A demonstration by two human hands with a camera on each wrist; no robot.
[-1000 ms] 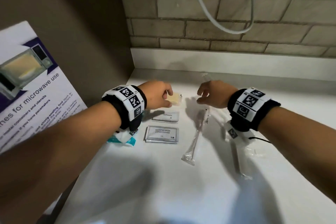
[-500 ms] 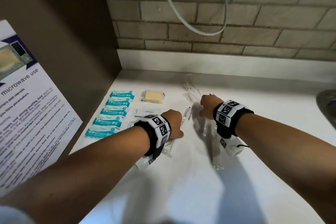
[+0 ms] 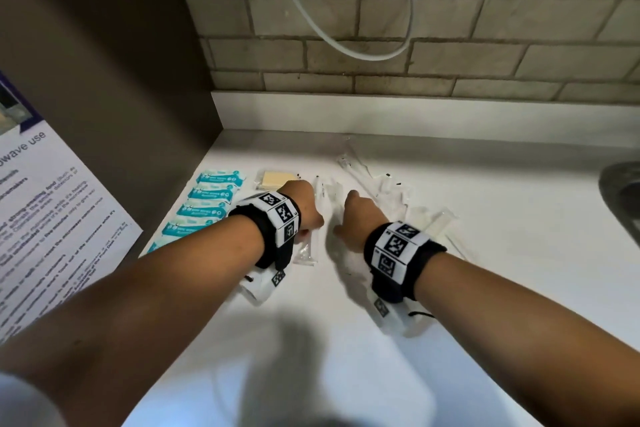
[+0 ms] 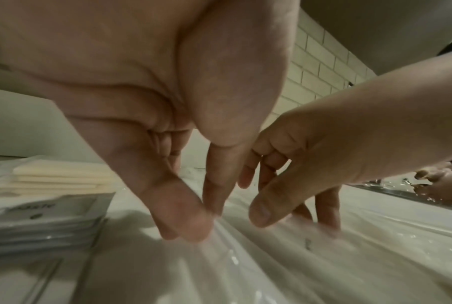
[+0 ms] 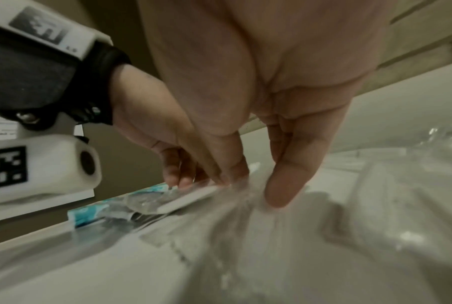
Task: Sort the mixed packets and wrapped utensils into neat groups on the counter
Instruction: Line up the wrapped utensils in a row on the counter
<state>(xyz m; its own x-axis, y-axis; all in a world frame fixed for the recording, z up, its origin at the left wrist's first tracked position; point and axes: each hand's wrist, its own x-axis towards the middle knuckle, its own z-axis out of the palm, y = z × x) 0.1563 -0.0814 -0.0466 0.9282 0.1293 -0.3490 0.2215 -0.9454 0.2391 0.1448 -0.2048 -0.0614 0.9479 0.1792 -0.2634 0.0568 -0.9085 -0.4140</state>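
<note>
On the white counter (image 3: 450, 305), my left hand (image 3: 309, 224) pinches a clear-wrapped utensil (image 3: 316, 243) between thumb and forefinger (image 4: 191, 224); its white handle (image 5: 191, 200) shows in the right wrist view. Close beside it, my right hand (image 3: 341, 227) has thumb (image 5: 284, 185) and fingertips down on another clear wrapper (image 5: 245, 205) and seems to pinch it. Several more wrapped utensils (image 3: 388, 187) lie in a loose pile to the right. Teal packets (image 3: 211, 198) form a column at the left. A yellowish packet (image 3: 277, 179) and stacked grey packets (image 4: 40, 218) lie by my left hand.
A dark cabinet side (image 3: 121, 80) with a microwave notice (image 3: 41, 218) bounds the counter on the left. The brick wall (image 3: 415, 45) and a hanging white cable (image 3: 346, 45) are behind. A sink rim (image 3: 620, 194) shows at the far right.
My left hand left the yellowish packet at the back and came down to the wrapped utensils. Both hands now meet on the wrappers in the middle.
</note>
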